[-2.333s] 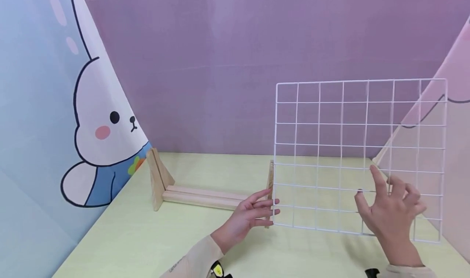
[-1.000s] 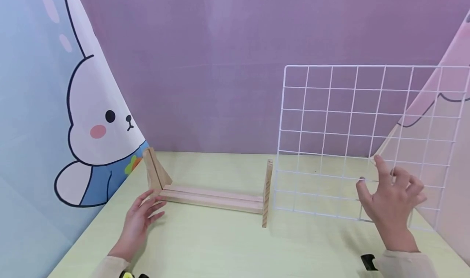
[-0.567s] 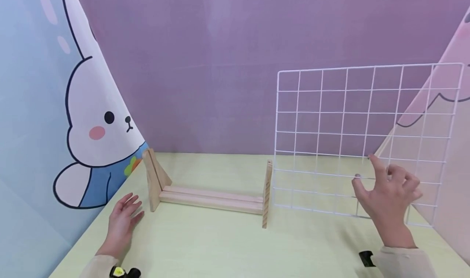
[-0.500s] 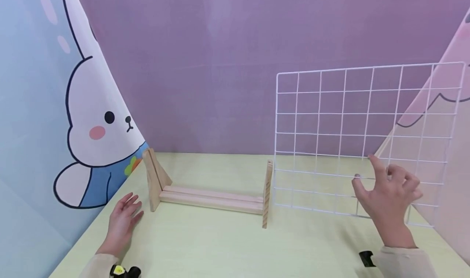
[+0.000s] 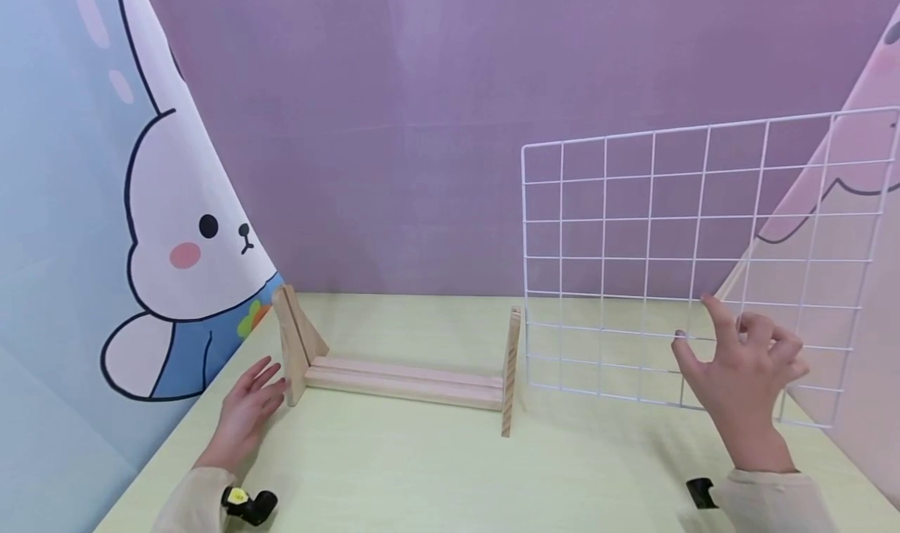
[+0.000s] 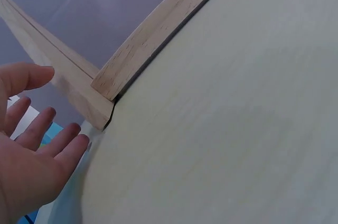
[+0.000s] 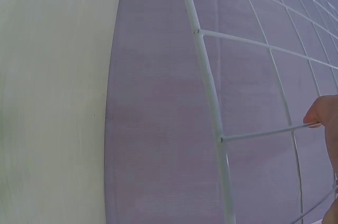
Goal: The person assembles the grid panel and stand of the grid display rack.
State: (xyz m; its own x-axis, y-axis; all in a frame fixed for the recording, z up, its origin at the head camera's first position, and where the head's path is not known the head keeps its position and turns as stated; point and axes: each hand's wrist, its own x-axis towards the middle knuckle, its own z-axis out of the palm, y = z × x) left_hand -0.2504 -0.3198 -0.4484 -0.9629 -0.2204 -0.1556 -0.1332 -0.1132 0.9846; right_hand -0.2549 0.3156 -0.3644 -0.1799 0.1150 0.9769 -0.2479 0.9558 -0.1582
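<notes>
A white wire grid panel (image 5: 626, 237) is held up off the table at the right by my right hand (image 5: 747, 384), its fingers curled at the wires. In the right wrist view, the thumb (image 7: 320, 112) lies against one wire of the panel (image 7: 211, 89). A wooden stand (image 5: 408, 384) with two uprights and a double crossbar rests on the table. My left hand (image 5: 242, 412) is beside its left upright (image 5: 294, 353), fingers loosely extended and holding nothing. In the left wrist view, fingers (image 6: 71, 152) spread near the stand's foot (image 6: 95, 110); contact is unclear.
The pale yellow table (image 5: 394, 470) meets a purple cloth backdrop (image 5: 394, 166). A blue cloth with a rabbit print (image 5: 197, 244) hangs at the left, a pink printed one (image 5: 872, 267) at the right. Black straps show near both wrists.
My left hand has let go of the panel's left edge and crossed to the stand's left side, lately shifting back toward the upright. The panel has risen, its right side tilting upward.
</notes>
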